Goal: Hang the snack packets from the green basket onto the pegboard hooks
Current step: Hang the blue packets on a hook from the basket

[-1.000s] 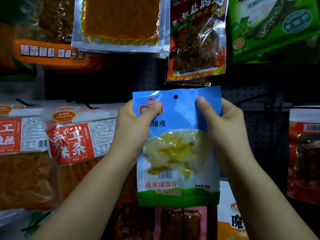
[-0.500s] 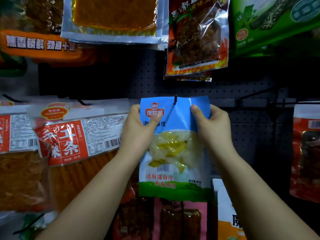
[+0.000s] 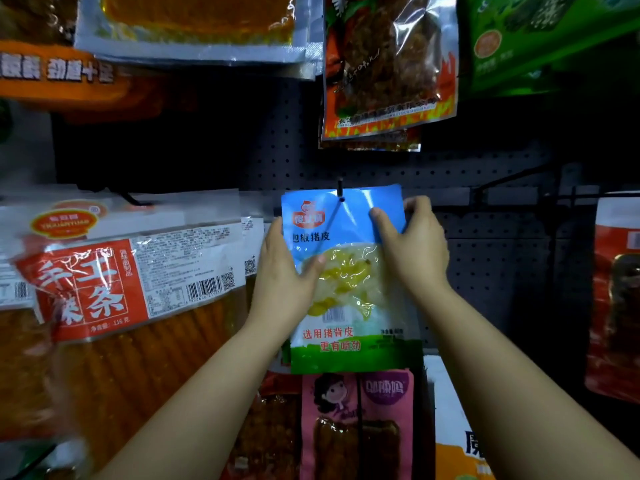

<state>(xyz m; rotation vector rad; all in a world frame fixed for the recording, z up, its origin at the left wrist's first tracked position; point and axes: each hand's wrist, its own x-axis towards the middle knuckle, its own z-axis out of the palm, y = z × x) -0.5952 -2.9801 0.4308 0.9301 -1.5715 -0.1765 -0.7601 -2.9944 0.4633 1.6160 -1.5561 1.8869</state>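
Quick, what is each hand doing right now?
Left hand: holds the blue packet by its side.
Right hand: pinches the packet's upper right corner.

Blue snack packet (image 3: 346, 271): hang hole now threaded onto pegboard hook (image 3: 340, 187), previously held below it; left hand (image 3: 282, 271) shifted lower along packet's left edge, thumb on the clear window.

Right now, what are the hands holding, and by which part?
Both hold the blue snack packet: left hand grips its left edge, right hand pinches its upper right corner.

two bare forearms, no sleeves apparently, no jewellery
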